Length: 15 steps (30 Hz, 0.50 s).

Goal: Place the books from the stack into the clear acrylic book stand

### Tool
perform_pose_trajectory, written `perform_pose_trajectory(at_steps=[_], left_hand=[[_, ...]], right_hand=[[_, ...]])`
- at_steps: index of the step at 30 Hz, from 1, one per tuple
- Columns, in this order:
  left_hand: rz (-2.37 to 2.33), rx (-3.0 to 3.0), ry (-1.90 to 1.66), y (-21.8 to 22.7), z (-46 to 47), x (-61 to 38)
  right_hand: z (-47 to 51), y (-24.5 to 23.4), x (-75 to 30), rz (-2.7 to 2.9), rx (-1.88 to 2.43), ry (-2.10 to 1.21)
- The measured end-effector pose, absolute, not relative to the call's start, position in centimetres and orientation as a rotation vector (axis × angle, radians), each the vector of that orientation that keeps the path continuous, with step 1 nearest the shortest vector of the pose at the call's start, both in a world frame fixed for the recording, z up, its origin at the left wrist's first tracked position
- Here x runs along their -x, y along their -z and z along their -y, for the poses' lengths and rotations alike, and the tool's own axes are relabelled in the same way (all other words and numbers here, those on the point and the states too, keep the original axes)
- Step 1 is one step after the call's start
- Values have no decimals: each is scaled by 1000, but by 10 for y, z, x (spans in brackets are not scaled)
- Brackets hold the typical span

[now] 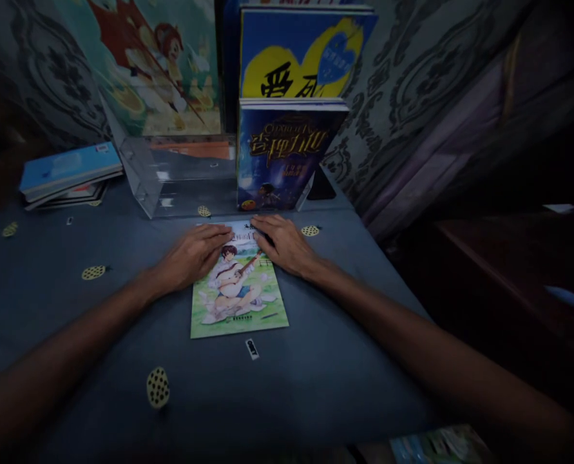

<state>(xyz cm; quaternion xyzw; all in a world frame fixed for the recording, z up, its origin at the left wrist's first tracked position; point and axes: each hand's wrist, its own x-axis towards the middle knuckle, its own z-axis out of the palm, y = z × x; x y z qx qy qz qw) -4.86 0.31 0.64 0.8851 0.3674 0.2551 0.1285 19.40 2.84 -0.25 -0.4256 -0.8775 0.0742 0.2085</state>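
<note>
Head view: a thin book (241, 296) lies flat on the table (98, 348), cover up, nearer the back edge than the front. It looks light and easy to bend, like soft card and paper. The cover may be a bit slippery, and the corners could get creased. The bare bottom edge, or a low part of either side, looks like a good place to hold it. Its top points to the table's back edge and its bottom to the front edge. Its long way seems to run back to front, with a small slant.

The left hand (189, 254) rests on the top left part of the book, and the right hand (284, 245) on the top right part. Both are loose and spread, with fingers on the cover, not wrapped around anything.

Just past the book, by the back edge, a clear stand (139, 174) holds a dark blue book (287, 154) and a big picture book (156, 64). Left of it, a book pile (69, 171) lies near the back edge.
</note>
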Motion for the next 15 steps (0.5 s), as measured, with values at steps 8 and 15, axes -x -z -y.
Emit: perform_pose_trajectory(at_steps=[8, 15], left_hand=[[-762, -2575, -563, -18, 33, 13], [-570, -2582, -371, -30, 69, -4]], right_hand=[[-29, 5, -193, 2431, 1197, -189], [-23, -1, -193, 2430, 1229, -187]])
